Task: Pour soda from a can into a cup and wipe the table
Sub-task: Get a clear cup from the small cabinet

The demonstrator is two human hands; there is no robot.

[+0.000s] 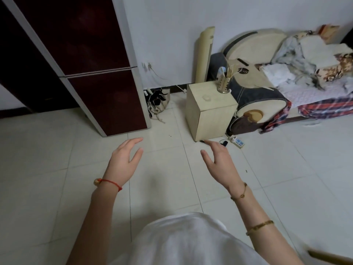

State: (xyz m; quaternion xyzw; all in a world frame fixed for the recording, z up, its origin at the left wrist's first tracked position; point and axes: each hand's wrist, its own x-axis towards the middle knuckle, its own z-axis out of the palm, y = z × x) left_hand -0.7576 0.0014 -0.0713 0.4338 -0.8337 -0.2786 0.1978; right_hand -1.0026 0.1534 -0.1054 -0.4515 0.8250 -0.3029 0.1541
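My left hand and my right hand are both stretched out in front of me over the tiled floor, fingers apart, holding nothing. No can, cup or cloth shows in this view. A small beige cabinet stands ahead of my right hand, with a metal utensil holder of chopsticks on its back right corner and a small pale object on its top.
A tall dark red fridge stands at left. A bag sits against the wall beside it. A power strip lies on the floor by the cabinet. A sofa piled with bedding fills the right. A wooden edge shows at bottom right.
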